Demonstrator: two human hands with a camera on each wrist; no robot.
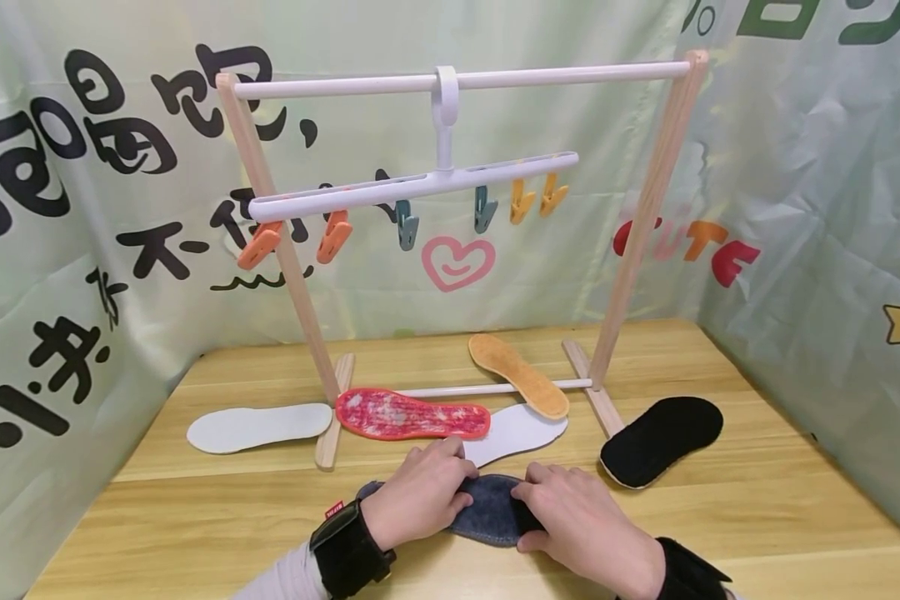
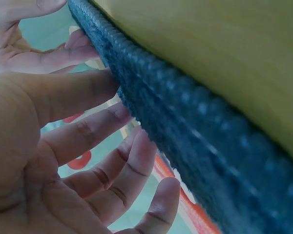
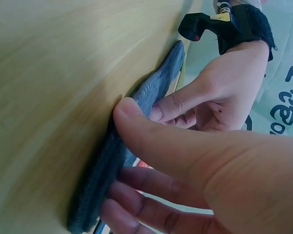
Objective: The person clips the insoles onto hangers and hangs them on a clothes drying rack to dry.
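A dark blue fuzzy insole (image 1: 487, 508) with a stitched edge lies on the table at the front, under both hands. My left hand (image 1: 422, 492) touches its upper face near the middle with thumb and fingertips. In the left wrist view, the fingers of that left hand (image 2: 73, 146) are spread and loosely bent against the fuzzy side. At the insole's right end, my right hand (image 1: 581, 518) grips it across the width. The right wrist view shows the right thumb (image 3: 129, 109) on the near edge and the fingers on the opposite side. Part of the insole is hidden beneath the hands.
Behind lie a red insole (image 1: 412, 414), an orange insole (image 1: 521, 375) and white insoles (image 1: 258, 427); a black insole (image 1: 663, 440) lies right. A wooden rack (image 1: 648, 217) carries a white hanger (image 1: 420, 185) with orange (image 1: 335, 237), grey-blue (image 1: 484, 210) and yellow clips (image 1: 521, 202).
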